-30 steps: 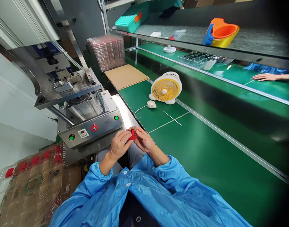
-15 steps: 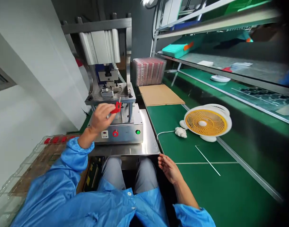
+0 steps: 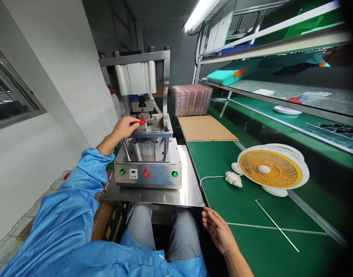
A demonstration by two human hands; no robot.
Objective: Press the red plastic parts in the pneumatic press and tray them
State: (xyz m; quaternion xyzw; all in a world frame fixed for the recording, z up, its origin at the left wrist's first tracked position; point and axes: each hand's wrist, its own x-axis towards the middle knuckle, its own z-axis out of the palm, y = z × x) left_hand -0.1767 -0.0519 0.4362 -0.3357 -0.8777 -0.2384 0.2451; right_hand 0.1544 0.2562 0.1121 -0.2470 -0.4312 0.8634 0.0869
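My left hand reaches out to the small press machine and pinches a small red part at the fixture on the machine's metal plate. The fingers are closed on the part. My right hand rests low at the near edge of the green bench, fingers loosely spread, holding nothing. The machine's front panel carries two green buttons, a red button and a small display.
A yellow and white desk fan stands on the green bench with its white cord. A cardboard sheet and a stack of clear trays lie behind. Shelves run along the right. A clear tray lies at my lower left.
Both hands held the red part near my lap a second ago. The left hand has carried it up to the press fixture; the right hand has dropped to the bench edge. My view turned left.
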